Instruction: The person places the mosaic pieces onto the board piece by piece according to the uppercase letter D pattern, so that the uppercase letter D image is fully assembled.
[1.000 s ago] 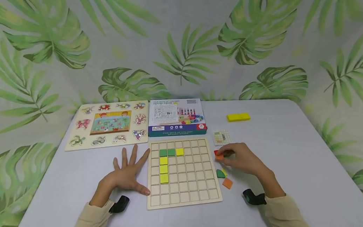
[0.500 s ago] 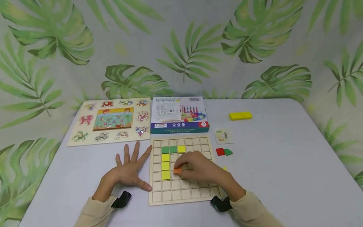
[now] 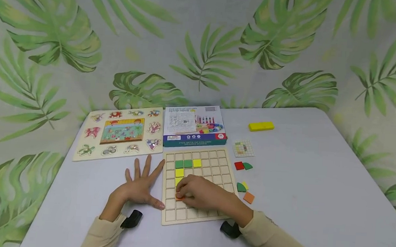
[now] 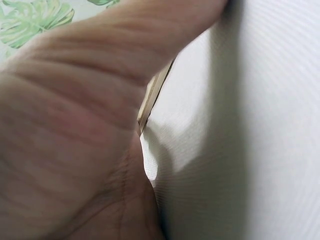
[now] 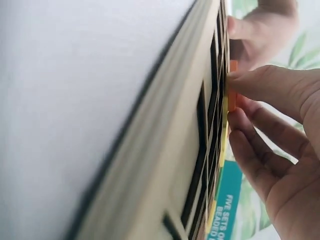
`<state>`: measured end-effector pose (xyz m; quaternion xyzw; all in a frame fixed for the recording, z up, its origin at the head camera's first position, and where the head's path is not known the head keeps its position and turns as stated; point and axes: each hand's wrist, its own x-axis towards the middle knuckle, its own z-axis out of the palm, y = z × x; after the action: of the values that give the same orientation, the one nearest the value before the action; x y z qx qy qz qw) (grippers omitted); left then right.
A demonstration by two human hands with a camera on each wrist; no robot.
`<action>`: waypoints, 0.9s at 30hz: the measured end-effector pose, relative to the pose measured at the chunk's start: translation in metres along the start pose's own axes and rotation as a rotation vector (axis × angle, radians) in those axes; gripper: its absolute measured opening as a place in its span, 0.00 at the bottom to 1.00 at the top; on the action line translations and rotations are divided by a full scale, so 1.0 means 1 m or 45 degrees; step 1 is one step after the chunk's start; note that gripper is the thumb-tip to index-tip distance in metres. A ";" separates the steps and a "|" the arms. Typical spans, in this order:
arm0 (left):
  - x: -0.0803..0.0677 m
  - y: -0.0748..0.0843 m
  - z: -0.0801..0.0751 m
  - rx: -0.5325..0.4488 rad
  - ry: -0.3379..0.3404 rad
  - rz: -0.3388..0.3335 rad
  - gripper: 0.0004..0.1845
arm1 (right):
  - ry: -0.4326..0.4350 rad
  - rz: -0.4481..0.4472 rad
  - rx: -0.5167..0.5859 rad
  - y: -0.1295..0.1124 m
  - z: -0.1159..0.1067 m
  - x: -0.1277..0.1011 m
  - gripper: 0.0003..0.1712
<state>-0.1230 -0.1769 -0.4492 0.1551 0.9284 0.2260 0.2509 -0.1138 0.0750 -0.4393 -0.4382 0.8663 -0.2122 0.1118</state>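
Note:
My right hand (image 3: 201,192) pinches an orange square tile (image 3: 180,198) at the lower left of the wooden grid board (image 3: 223,170). In the right wrist view, thumb and fingertips hold that orange tile (image 5: 232,97) right at the board's surface. Two green tiles (image 3: 183,163) and a yellow tile (image 3: 196,163) sit in a row; a yellow tile (image 3: 179,172) and another below it continue down the column, partly behind my right hand. My left hand (image 3: 139,190) lies spread on the table, its fingertips and thumb at the board's left edge.
Right of the board lie a red tile (image 3: 239,165), green quarter-round tiles (image 3: 248,166), an orange tile (image 3: 248,197) and a pattern card (image 3: 243,148). Behind stand a boxed bead set (image 3: 195,140), a sea-animal puzzle board (image 3: 90,141) and a yellow block (image 3: 261,126).
My right hand has carried the orange tile leftward from beside the board to its lower left, over the bottom of the yellow column. My left hand stays in place.

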 end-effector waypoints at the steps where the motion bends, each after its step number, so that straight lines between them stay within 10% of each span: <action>1: -0.001 0.001 0.000 0.004 0.000 0.001 0.78 | 0.001 -0.006 -0.026 -0.002 0.000 -0.001 0.08; 27: 0.000 0.002 -0.001 0.019 0.001 -0.021 0.78 | -0.183 -0.032 -0.244 -0.011 -0.009 -0.025 0.21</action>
<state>-0.1234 -0.1751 -0.4476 0.1493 0.9313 0.2172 0.2513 -0.0946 0.0920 -0.4256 -0.4716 0.8669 -0.0977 0.1285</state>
